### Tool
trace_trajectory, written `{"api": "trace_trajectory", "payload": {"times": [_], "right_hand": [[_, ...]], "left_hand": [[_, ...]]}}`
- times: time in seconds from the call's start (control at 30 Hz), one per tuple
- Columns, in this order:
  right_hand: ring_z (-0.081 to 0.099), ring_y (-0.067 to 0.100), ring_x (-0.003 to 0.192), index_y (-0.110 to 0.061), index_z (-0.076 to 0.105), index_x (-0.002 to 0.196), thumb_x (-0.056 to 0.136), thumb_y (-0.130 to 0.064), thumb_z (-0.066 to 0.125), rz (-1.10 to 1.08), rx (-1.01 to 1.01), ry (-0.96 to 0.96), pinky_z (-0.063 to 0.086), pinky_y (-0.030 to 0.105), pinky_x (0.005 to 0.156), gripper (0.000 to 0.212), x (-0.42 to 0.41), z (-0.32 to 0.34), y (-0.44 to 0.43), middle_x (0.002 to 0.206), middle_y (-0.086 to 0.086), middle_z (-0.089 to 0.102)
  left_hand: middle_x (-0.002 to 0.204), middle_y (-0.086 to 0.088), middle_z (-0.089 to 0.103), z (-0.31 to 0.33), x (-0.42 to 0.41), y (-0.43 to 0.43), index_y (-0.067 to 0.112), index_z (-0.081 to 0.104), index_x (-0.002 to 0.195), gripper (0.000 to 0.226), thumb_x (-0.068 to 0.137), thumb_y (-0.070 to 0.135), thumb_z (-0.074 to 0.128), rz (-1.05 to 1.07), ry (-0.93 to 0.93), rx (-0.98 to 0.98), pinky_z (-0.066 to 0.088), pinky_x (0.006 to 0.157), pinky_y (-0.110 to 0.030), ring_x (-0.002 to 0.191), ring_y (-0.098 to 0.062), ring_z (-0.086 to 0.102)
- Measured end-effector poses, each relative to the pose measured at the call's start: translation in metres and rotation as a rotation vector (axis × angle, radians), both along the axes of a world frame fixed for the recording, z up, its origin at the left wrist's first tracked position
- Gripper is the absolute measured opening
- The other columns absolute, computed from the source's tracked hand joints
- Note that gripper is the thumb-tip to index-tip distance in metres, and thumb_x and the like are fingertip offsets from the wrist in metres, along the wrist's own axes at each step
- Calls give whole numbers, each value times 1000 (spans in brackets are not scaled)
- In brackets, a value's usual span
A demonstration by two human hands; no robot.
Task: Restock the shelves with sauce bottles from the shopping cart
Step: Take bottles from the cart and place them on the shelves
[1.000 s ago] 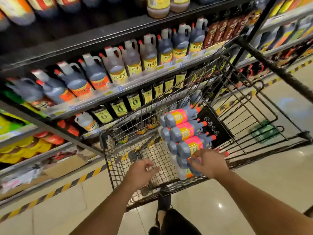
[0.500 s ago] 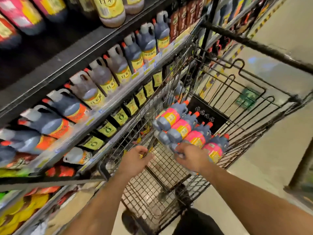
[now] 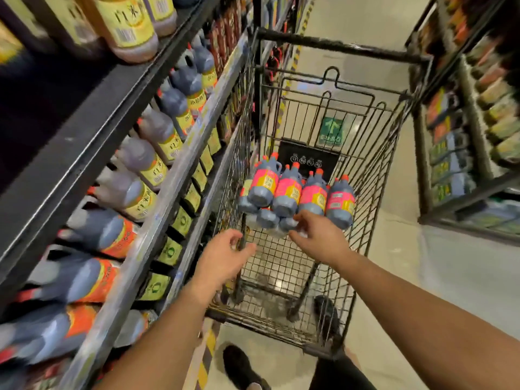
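Right hand at glossy plastic bottles

Sauce bottles in shopping cart, left hand and right hand near, shelves beside

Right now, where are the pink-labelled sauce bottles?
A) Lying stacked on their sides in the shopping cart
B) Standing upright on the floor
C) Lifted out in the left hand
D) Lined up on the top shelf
A: the pink-labelled sauce bottles lie stacked on their sides inside the shopping cart, orange caps pointing away, with the right hand at their near ends.
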State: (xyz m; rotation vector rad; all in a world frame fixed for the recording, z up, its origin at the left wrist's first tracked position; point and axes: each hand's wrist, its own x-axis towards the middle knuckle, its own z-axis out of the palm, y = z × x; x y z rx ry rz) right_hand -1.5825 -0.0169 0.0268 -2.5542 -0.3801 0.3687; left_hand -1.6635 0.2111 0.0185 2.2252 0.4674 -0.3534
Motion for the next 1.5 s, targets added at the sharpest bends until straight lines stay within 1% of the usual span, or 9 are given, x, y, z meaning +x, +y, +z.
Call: {"api": "trace_trajectory", "payload": {"times": [0.13, 0.3, 0.73, 0.87, 1.03, 1.2, 1.27, 1.4, 1.5], "right_hand": [[64, 20, 89, -28, 57, 118, 87, -46, 58, -143, -20, -43, 37, 24, 55, 35, -19, 20, 2, 95, -7, 66], [66, 21, 91, -26, 54, 117, 86, -47, 61, -251, -47, -11, 53, 34, 69, 38, -27, 30, -10, 98, -4, 67], [53, 19, 77, -27, 41, 99, 82, -37, 68, -427, 73, 190, 33, 21, 54, 33, 43, -16, -26, 80, -12, 48], [59, 29, 95, -13, 42, 123, 81, -35, 68, -482, 21, 296, 39, 28, 74, 55, 95, -48, -26, 106, 8, 59], [56, 38, 110, -6, 38, 126, 80, -35, 72, -536, -9, 376, 48, 41, 87, 63, 148, -96, -27, 123, 20, 54], [55, 41, 115, 3, 21, 146, 84, -39, 67, -576, -60, 399, 45, 40, 86, 88, 186, -140, -20, 129, 27, 54], [50, 42, 121, 5, 12, 149, 84, -47, 66, -606, -84, 442, 42, 41, 91, 100, 198, -153, -16, 134, 29, 49], [39, 41, 131, 1, 1, 152, 78, -66, 62, -607, -171, 440, 37, 44, 103, 117, 210, -168, -14, 140, 28, 41], [29, 39, 137, 3, 14, 149, 71, -78, 61, -587, -237, 503, 33, 47, 108, 122, 219, -172, -18, 147, 22, 31]], "left_hand": [[117, 5, 59, 9, 4, 13, 23, 56, 126, 53, 85, 54, 66, -35, -25, -10, 43, 85, -28, 103, -12, 54], [112, 5, 59, 14, 16, 9, 24, 55, 124, 52, 84, 56, 66, -77, -65, 0, 46, 82, -31, 102, -16, 56], [96, 24, 45, -1, 80, 4, 28, 50, 121, 47, 83, 45, 73, -85, -92, -50, 37, 78, -23, 97, -5, 47], [101, 20, 49, -15, 123, 0, 25, 50, 124, 49, 85, 44, 72, -110, -38, -8, 37, 81, -25, 98, -7, 48], [109, -2, 61, -46, 184, -18, 21, 52, 119, 44, 83, 33, 76, -105, 28, -5, 43, 75, -29, 99, -23, 60], [98, -4, 66, -92, 240, -26, 21, 54, 106, 41, 76, 28, 81, -30, 59, 4, 52, 74, -33, 92, -25, 65], [105, -11, 66, -113, 259, -27, 13, 58, 113, 51, 73, 32, 83, -20, 96, 41, 54, 83, -39, 98, -28, 65], [128, -16, 57, -146, 287, -31, 10, 34, 142, 115, 52, 66, 78, 8, 237, 43, 49, 95, -48, 115, -35, 58], [139, -16, 50, -168, 301, -31, 11, 22, 148, 127, 53, 72, 80, -5, 311, 134, 47, 99, -47, 123, -35, 53]]}}
